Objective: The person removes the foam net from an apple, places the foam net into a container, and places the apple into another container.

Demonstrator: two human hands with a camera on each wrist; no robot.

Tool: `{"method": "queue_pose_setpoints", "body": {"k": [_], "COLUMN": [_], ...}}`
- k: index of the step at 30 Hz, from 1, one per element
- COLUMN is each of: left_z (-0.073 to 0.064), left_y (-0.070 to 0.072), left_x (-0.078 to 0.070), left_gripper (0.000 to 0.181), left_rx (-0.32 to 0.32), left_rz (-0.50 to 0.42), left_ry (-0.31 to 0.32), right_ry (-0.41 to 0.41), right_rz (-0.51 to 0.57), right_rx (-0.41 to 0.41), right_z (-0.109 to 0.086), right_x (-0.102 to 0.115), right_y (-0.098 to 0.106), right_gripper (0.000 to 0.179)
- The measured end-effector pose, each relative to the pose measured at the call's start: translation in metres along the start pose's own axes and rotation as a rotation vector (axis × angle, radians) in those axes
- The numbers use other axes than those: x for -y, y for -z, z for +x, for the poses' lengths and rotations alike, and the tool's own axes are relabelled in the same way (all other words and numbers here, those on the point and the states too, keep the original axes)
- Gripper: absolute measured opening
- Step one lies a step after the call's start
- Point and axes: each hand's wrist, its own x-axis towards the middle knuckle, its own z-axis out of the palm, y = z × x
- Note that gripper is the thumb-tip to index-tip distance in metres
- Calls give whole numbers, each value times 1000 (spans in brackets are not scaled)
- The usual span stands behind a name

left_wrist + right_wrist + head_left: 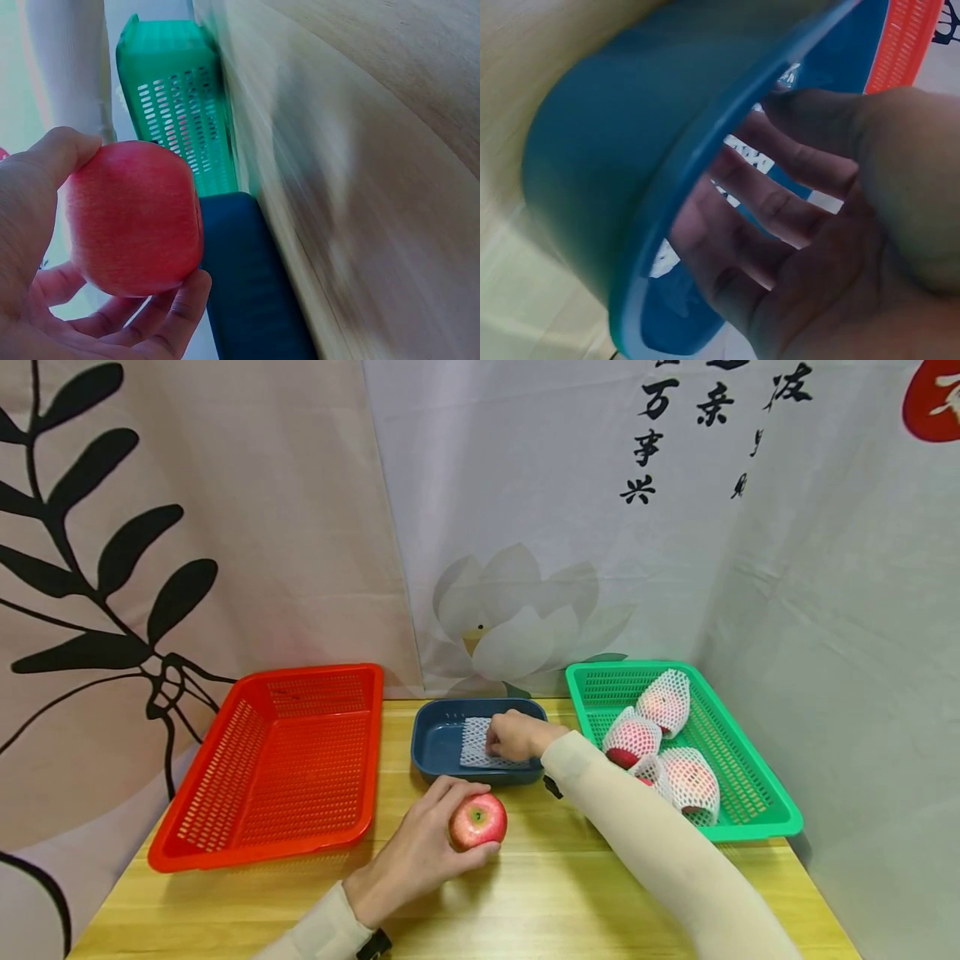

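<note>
A red apple [477,822] is gripped in my left hand [427,839], in front of the blue tray. In the left wrist view, the thumb presses one side of the apple [135,217] and the fingertips support the other. My right hand [517,735] reaches into the blue tray [437,739], its fingers over a white foam net [475,745] that lies flat there. Seen from the right wrist, the fingers are loosely extended behind the tray's rim [697,142], and parts of the foam net [751,156] show between them. The rim hides some fingertips.
A red plastic basket [300,777] stands to the left on the wooden table [555,893]. At right is a green basket [742,785] with several apples [632,739] in white foam nets. A printed cloth [300,527] hangs behind.
</note>
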Motion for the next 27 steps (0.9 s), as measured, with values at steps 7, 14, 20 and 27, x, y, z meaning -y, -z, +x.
{"method": "queue_pose_setpoints", "body": {"k": [7,14,20,27], "left_z": [0,0,1,5], "left_y": [4,3,6,16], "left_x": [-2,-2,-2,-5], "left_gripper": [69,67,67,68], "left_rx": [3,9,-8,-30], "left_rz": [-1,7,39,34], "left_ry": [6,-11,-38,-44], "right_ry": [10,19,70,112], "right_rz": [-35,-27,-35,-42], "right_rx": [6,-15,-64,-138], "right_z": [-5,-50,-70,-85], "right_x": [3,38,46,53], "right_y": [4,31,44,58], "right_gripper": [22,30,34,33]}}
